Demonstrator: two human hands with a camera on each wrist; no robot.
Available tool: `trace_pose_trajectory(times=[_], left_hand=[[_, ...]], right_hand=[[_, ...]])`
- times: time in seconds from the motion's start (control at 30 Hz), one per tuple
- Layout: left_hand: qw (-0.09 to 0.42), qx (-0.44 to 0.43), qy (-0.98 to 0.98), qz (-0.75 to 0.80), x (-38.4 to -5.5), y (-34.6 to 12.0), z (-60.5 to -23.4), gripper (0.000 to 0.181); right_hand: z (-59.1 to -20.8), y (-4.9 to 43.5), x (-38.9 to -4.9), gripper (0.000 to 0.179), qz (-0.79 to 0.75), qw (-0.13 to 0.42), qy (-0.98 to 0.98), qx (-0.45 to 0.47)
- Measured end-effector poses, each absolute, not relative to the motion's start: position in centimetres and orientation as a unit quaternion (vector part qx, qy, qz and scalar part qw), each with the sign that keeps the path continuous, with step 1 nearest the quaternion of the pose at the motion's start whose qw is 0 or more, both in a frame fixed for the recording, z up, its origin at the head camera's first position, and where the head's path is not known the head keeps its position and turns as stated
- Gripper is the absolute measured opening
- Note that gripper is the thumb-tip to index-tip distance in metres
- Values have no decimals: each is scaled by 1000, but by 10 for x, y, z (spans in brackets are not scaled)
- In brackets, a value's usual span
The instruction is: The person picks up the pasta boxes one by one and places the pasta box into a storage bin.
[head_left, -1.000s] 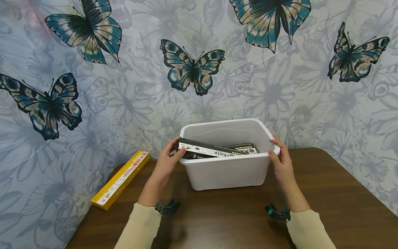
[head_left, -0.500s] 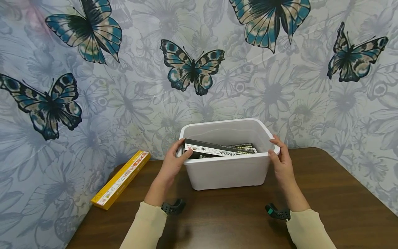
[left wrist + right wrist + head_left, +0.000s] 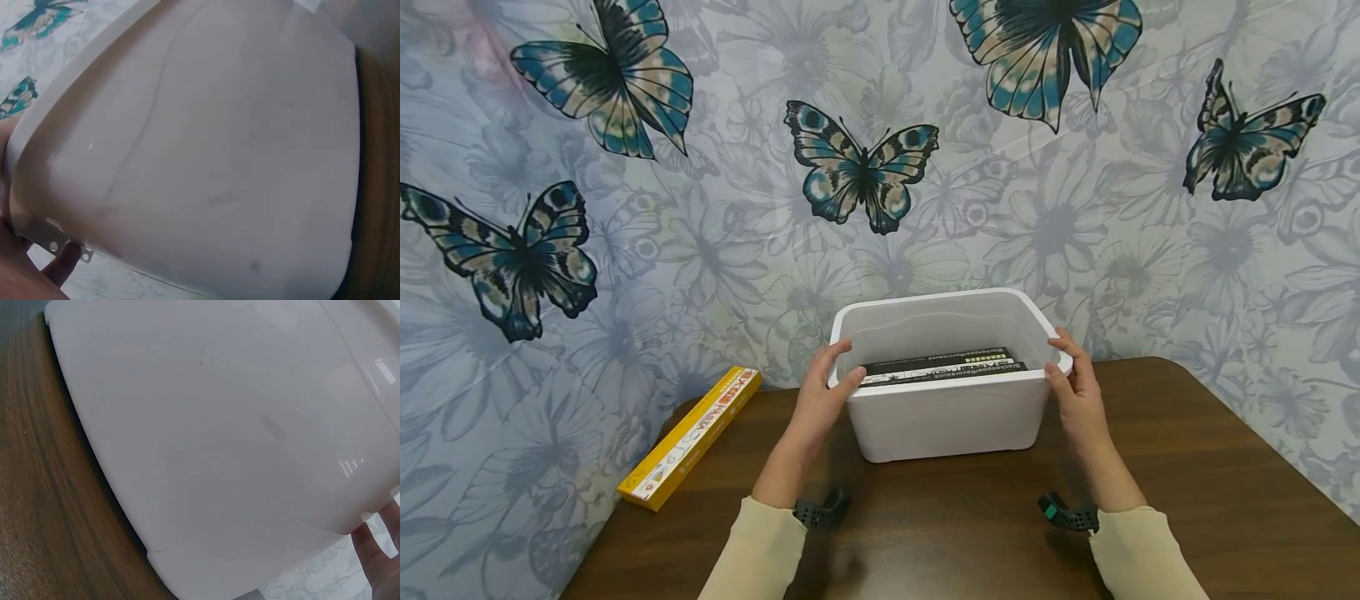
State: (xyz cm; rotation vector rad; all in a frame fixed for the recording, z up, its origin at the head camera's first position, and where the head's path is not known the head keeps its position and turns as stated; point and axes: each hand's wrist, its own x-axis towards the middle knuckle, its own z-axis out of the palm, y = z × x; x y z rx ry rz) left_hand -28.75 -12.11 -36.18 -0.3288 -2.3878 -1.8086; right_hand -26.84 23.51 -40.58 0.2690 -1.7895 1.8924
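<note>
A white plastic bin point(image 3: 951, 421) stands on the table. Inside lie black pasta boxes point(image 3: 946, 373) with white and yellow print, partly hidden by the front wall. My left hand point(image 3: 822, 404) is at the bin's left front corner; its thumb and index finger reach over the rim, spread apart, with nothing between them. In the left wrist view, that hand point(image 3: 25, 262) shows at the rim beside the bin's wall. My right hand point(image 3: 1081, 400) grips the right front corner of the rim. The right wrist view shows its fingers point(image 3: 370, 553) at the bin's edge.
A yellow pasta box point(image 3: 691, 437) lies slanted at the table's left edge. The brown wooden table point(image 3: 955, 533) runs back to a wall point(image 3: 730, 250) papered with flowers and butterflies, close behind the bin.
My left hand has moved right and let go of the black pasta box, which has dropped down into the bin. My right hand has stayed on the rim.
</note>
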Motion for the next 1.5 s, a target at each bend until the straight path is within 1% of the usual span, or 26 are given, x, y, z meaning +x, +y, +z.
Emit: trace_pose_trajectory(times=[0.1, 0.4, 0.67, 0.87, 1.23, 1.37, 1.5], left_hand=[[74, -113, -788, -600, -287, -120, -365, 56], [75, -119, -786, -602, -279, -120, -372, 53], [114, -125, -773, -611, -271, -119, -381, 55], [141, -134, -760, -619, -266, -118, -384, 58], [171, -153, -765, -602, -255, -125, -394, 66], [177, -138, -770, -597, -251, -131, -399, 66], [172, -111, -775, -598, -249, -141, -404, 65]], right_hand=[[-406, 235, -269, 40, 697, 260, -661, 102], [-406, 235, -268, 39, 691, 256, -669, 95], [-407, 235, -268, 39, 692, 254, -668, 99], [-407, 235, -269, 39, 691, 262, -666, 100], [-406, 235, -268, 40, 690, 261, -668, 94], [-406, 235, -269, 40, 689, 261, -670, 95], [-406, 235, -269, 40, 690, 264, -666, 101]])
